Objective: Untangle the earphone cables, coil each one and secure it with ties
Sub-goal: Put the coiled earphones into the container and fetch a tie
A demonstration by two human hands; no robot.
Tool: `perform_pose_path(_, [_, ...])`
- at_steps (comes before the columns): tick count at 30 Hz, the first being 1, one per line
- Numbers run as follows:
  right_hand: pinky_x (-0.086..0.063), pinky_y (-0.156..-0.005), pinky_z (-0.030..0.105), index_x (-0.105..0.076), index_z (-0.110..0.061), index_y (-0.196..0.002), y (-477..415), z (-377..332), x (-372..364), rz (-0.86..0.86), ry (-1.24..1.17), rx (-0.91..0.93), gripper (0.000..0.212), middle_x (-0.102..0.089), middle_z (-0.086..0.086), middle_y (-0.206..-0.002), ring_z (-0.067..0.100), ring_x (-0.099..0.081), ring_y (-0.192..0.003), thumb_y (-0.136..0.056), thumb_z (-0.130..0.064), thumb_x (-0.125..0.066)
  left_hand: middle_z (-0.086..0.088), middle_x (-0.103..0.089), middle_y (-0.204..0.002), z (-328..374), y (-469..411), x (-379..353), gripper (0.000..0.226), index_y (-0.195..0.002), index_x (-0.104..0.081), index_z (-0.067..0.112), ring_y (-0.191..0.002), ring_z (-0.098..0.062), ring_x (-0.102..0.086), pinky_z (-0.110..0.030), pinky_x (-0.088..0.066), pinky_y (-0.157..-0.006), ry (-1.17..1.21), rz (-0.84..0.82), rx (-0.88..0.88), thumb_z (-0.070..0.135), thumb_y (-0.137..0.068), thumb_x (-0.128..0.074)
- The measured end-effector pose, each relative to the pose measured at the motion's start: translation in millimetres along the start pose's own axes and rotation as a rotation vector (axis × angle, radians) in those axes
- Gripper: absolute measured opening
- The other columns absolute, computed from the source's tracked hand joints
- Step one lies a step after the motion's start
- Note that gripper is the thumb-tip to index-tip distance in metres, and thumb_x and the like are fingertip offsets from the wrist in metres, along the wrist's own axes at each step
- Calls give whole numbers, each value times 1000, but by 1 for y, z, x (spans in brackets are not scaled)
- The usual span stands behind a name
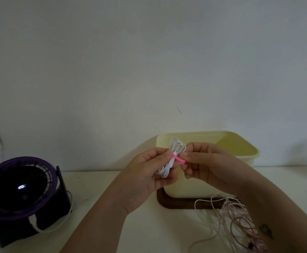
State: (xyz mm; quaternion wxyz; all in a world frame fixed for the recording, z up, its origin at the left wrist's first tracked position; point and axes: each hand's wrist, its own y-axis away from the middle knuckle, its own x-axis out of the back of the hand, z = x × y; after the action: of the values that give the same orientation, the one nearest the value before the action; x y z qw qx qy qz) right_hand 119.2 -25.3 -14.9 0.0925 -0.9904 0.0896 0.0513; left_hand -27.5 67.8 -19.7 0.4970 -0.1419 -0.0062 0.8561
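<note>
White coiled cable (176, 145) in front of yellow bin (240, 148) — long axis near upright, loops up. Left grip (149, 172) curled round lower coil; right grip (203, 161) pinching pink tie (179, 159) across coil's middle.

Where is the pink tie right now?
In the head view, just right of centre: the right hand pinches the pink tie at the coiled white cable held by the left hand, raised in front of the pale yellow tub.
</note>
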Motion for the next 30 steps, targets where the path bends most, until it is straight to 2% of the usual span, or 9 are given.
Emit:
perform_pose_path(3, [-51, -62, 23, -68, -14, -88, 1, 0, 3, 7, 143, 31, 24, -66, 3, -76, 13, -58, -64, -73, -33, -72, 0, -64, -69, -2, -1, 2, 17, -79, -71, 13, -60, -7, -60, -22, -55, -62, -80, 42, -15, 25, -69, -63])
perform_pose_path(5, [-49, -62, 22, -69, -17, -101, 1, 1, 3, 50, 235, 68, 31, -67, 1, -81, 11, -58, -68, -78, -37, -74, 0, -66, -70, -3, -2, 5, 26, -86, -67, 9, -61, -6, -60, -20, -54, -62, -140, 53, -15, 26, -66, -64])
perform_pose_path(11, [-45, -53, 18, -70, -7, -83, -3, 1, -2, 118, 231, 182, 21, -65, 5, -64, 10, -54, -54, -68, -21, -66, 1, -62, -66, -5, -2, 4, 26, -78, -69, 10, -61, -7, -57, -24, -55, -68, -212, 18, 11, 34, -66, -64])
perform_pose_path(15, [-46, -54, 20, -71, -11, -76, -4, 4, -3, 143, 249, 207, 15, -66, 7, -64, 11, -56, -53, -67, -22, -67, -5, -63, -72, -5, -4, 7, 12, -80, -69, 8, -62, -8, -59, -25, -55, -68, -232, 9, 53, 18, -81, -62])
perform_pose_path(18, [-46, -55, 21, -71, -8, -76, -5, 6, -3, 126, 246, 183, 16, -66, 9, -66, 13, -55, -55, -67, -21, -67, -8, -63, -76, -7, -5, 8, 15, -86, -68, 5, -62, -8, -58, -24, -55, -68, -257, 21, 70, 12, -89, -56])
perform_pose_path(22, [-49, -54, 19, -70, -9, -76, -5, 0, 5, 221, 105, 217, 13, -65, 7, -65, 13, -57, -55, -66, -17, -67, 4, -67, -86, -11, -6, 8, 24, -97, -69, 18, -79, -6, -62, -27, -55, -78, -279, 78, -1, 34, -85, -57])
perform_pose_path(24, [-53, -58, 21, -65, -6, -82, -4, -4, 15, 356, 5, 284, 11, -67, 6, -66, 15, -62, -57, -71, -11, -65, 13, -67, -101, -16, -11, 11, 35, -107, -65, 30, -93, 0, -62, -24, -51, -87, -434, 157, -91, 47, -78, -57])
perform_pose_path(26, [-55, -62, 21, -62, -7, -84, -1, -7, 23, 500, 24, 345, 7, -69, 6, -70, 17, -66, -62, -80, -2, -63, 20, -59, -114, -22, -14, 15, 29, -114, -56, 39, -105, 4, -56, -12, -42, -88, -728, 240, -192, 45, -85, -57])
perform_pose_path(30, [-55, -68, 24, -63, -11, -82, -3, 0, 33, 728, 451, 373, 5, -72, 2, -74, 15, -69, -70, -85, -10, -67, 26, -40, -130, -36, -16, 19, 38, -128, -49, 39, -125, 6, -34, -13, -28, -100, -1071, 177, -273, 40, -91, -53])
